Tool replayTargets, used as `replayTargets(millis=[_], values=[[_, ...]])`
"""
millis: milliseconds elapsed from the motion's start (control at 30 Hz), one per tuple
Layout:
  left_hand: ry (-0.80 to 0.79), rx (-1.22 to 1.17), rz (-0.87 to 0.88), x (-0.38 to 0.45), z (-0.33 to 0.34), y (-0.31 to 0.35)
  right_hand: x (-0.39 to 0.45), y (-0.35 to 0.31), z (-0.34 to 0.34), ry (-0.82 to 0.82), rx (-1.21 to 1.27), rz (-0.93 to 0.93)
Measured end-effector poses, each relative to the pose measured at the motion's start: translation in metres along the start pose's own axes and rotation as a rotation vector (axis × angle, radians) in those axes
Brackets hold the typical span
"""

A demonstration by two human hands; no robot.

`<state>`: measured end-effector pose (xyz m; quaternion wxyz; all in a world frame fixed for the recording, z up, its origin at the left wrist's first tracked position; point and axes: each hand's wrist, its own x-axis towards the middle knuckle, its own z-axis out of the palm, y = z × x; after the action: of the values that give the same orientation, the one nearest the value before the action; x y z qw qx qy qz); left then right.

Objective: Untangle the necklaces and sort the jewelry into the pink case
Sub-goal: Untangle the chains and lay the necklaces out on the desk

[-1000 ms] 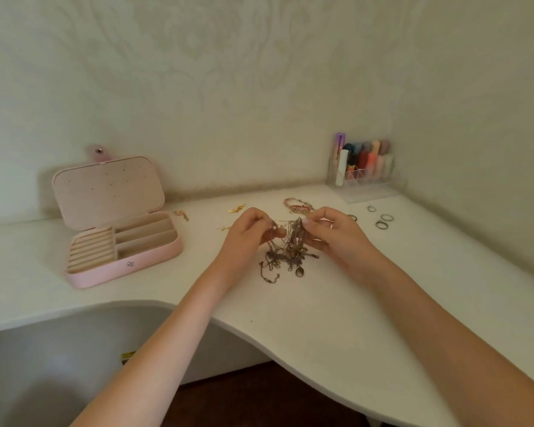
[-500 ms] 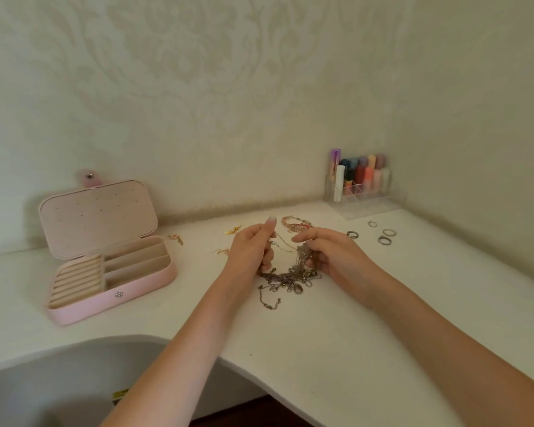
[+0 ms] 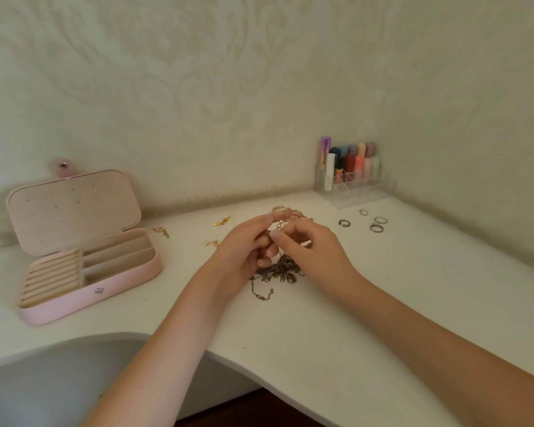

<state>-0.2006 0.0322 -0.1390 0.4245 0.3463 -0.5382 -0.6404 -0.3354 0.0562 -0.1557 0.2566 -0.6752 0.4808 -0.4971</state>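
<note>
My left hand [image 3: 244, 245] and right hand [image 3: 309, 251] each pinch the tangled necklaces [image 3: 279, 268], light, limp, snag-prone chains best worked at 1 loose strand.

Open desk [image 3: 336, 328] was left in front of the tangled necklaces [image 3: 278, 268]. The way leftward to the pink case [image 3: 84, 257] was dotted with gold earrings [image 3: 222, 221]. To the right, rings [image 3: 376, 228] and a clear organizer [image 3: 352, 183] were found crowding the corner.

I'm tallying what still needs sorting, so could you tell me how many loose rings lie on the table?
4, grouped right of the hands, before the clear organizer: a dark ring, a small ring, a pale ring and a grey ring. Hands may hide others.
</note>
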Motion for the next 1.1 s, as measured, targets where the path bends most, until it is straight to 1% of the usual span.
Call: replayTargets(millis=[100,200,267,300,333,367,433,500,567,600,700,733,767,800,833,900,933,967,1033,1100], values=[[-0.037,0.071,0.024,-0.002,0.001,-0.001,0.002,0.0,-0.001,0.004,0.093,0.078],[-0.019,0.071,0.019,-0.003,0.003,0.0,0.007,-0.001,-0.008,0.039,0.2,0.211],[0.02,0.074,0.023,-0.004,0.004,0.0,0.01,-0.003,-0.015,0.071,0.401,0.296],[0.058,0.118,0.041,-0.004,0.004,-0.002,0.012,-0.005,-0.02,0.081,0.52,0.33],[0.11,0.223,0.084,-0.004,0.004,-0.004,0.014,-0.006,-0.023,0.086,0.633,0.367],[0.176,0.387,0.153,-0.003,0.004,-0.007,0.015,-0.009,-0.027,0.082,0.718,0.402],[0.314,0.739,0.337,-0.002,0.005,-0.014,0.016,-0.013,-0.034,0.017,0.79,0.451],[0.405,0.961,0.425,-0.004,0.009,-0.016,0.017,-0.016,-0.039,-0.071,0.749,0.431],[0.411,1.056,0.472,-0.004,0.012,-0.018,0.018,-0.017,-0.041,-0.121,0.676,0.379],[0.377,1.05,0.502,-0.002,0.013,-0.021,0.019,-0.017,-0.04,-0.146,0.636,0.361],[0.215,0.904,0.581,0.004,0.017,-0.022,0.019,-0.018,-0.039,-0.223,0.53,0.27],[0.198,0.891,0.605,0.004,0.019,-0.022,0.019,-0.019,-0.038,-0.23,0.534,0.24],[0.209,0.86,0.597,0.005,0.021,-0.022,0.019,-0.021,-0.04,-0.223,0.578,0.231],[0.258,0.809,0.558,0.005,0.022,-0.02,0.019,-0.022,-0.043,-0.202,0.66,0.252],[0.31,0.701,0.497,0.006,0.022,-0.02,0.02,-0.022,-0.048,-0.174,0.767,0.291],[0.413,0.388,0.381,0.005,0.019,-0.014,0.022,-0.019,-0.059,-0.109,0.959,0.36],[0.436,0.269,0.338,0.005,0.018,-0.011,0.023,-0.016,-0.063,-0.085,0.998,0.379],[0.422,0.201,0.306,0.005,0.016,-0.01,0.024,-0.013,-0.065,-0.075,0.993,0.385],[0.306,0.241,0.252,0.002,0.021,-0.009,0.024,-0.013,-0.063,-0.098,0.905,0.376],[0.155,0.4,0.229,0.0,0.033,-0.014,0.022,-0.016,-0.058,-0.147,0.804,0.344]])
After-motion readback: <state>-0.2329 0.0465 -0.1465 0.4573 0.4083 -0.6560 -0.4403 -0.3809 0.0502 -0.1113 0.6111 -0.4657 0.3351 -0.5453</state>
